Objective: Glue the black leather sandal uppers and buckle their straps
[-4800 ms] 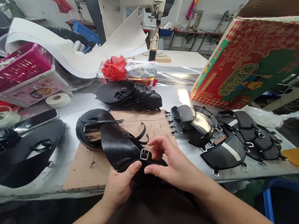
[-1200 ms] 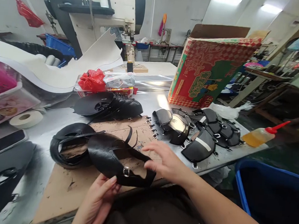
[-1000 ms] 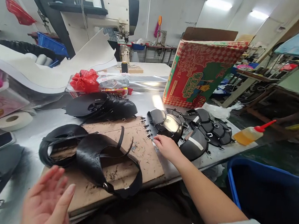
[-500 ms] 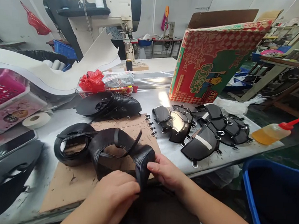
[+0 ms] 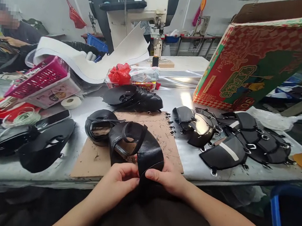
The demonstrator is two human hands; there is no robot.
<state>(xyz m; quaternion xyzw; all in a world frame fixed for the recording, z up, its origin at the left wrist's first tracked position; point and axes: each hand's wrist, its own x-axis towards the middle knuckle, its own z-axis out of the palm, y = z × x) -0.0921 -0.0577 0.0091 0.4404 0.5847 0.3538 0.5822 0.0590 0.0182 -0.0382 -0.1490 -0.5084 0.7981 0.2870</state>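
Observation:
Both hands are on a curved black leather piece (image 5: 152, 148), which has a narrow strap looped across it and stitching along its edges. My left hand (image 5: 122, 180) is closed at its near left edge, thumb and fingers pinching; part of the grip is hidden. On the near right edge, my right hand (image 5: 169, 179) has its thumb on top and its fingers behind the leather. Beyond the left hand, a rolled black strap (image 5: 100, 123) lies on a brown cardboard sheet (image 5: 89, 162). Small metal buckles (image 5: 171, 127) lie by the sheet's right edge.
Black half-round leather parts with buckles (image 5: 223, 151) lie at the right, before a tall printed carton (image 5: 253, 72). More stacked black leather (image 5: 131, 97) lies behind. A sewing machine (image 5: 140, 14) stands at the back; another person (image 5: 23, 33) is at far left.
The view has swung left, bringing another person into sight. The leather piece has been turned so its broad smooth face shows, and my right thumb now lies on its near edge.

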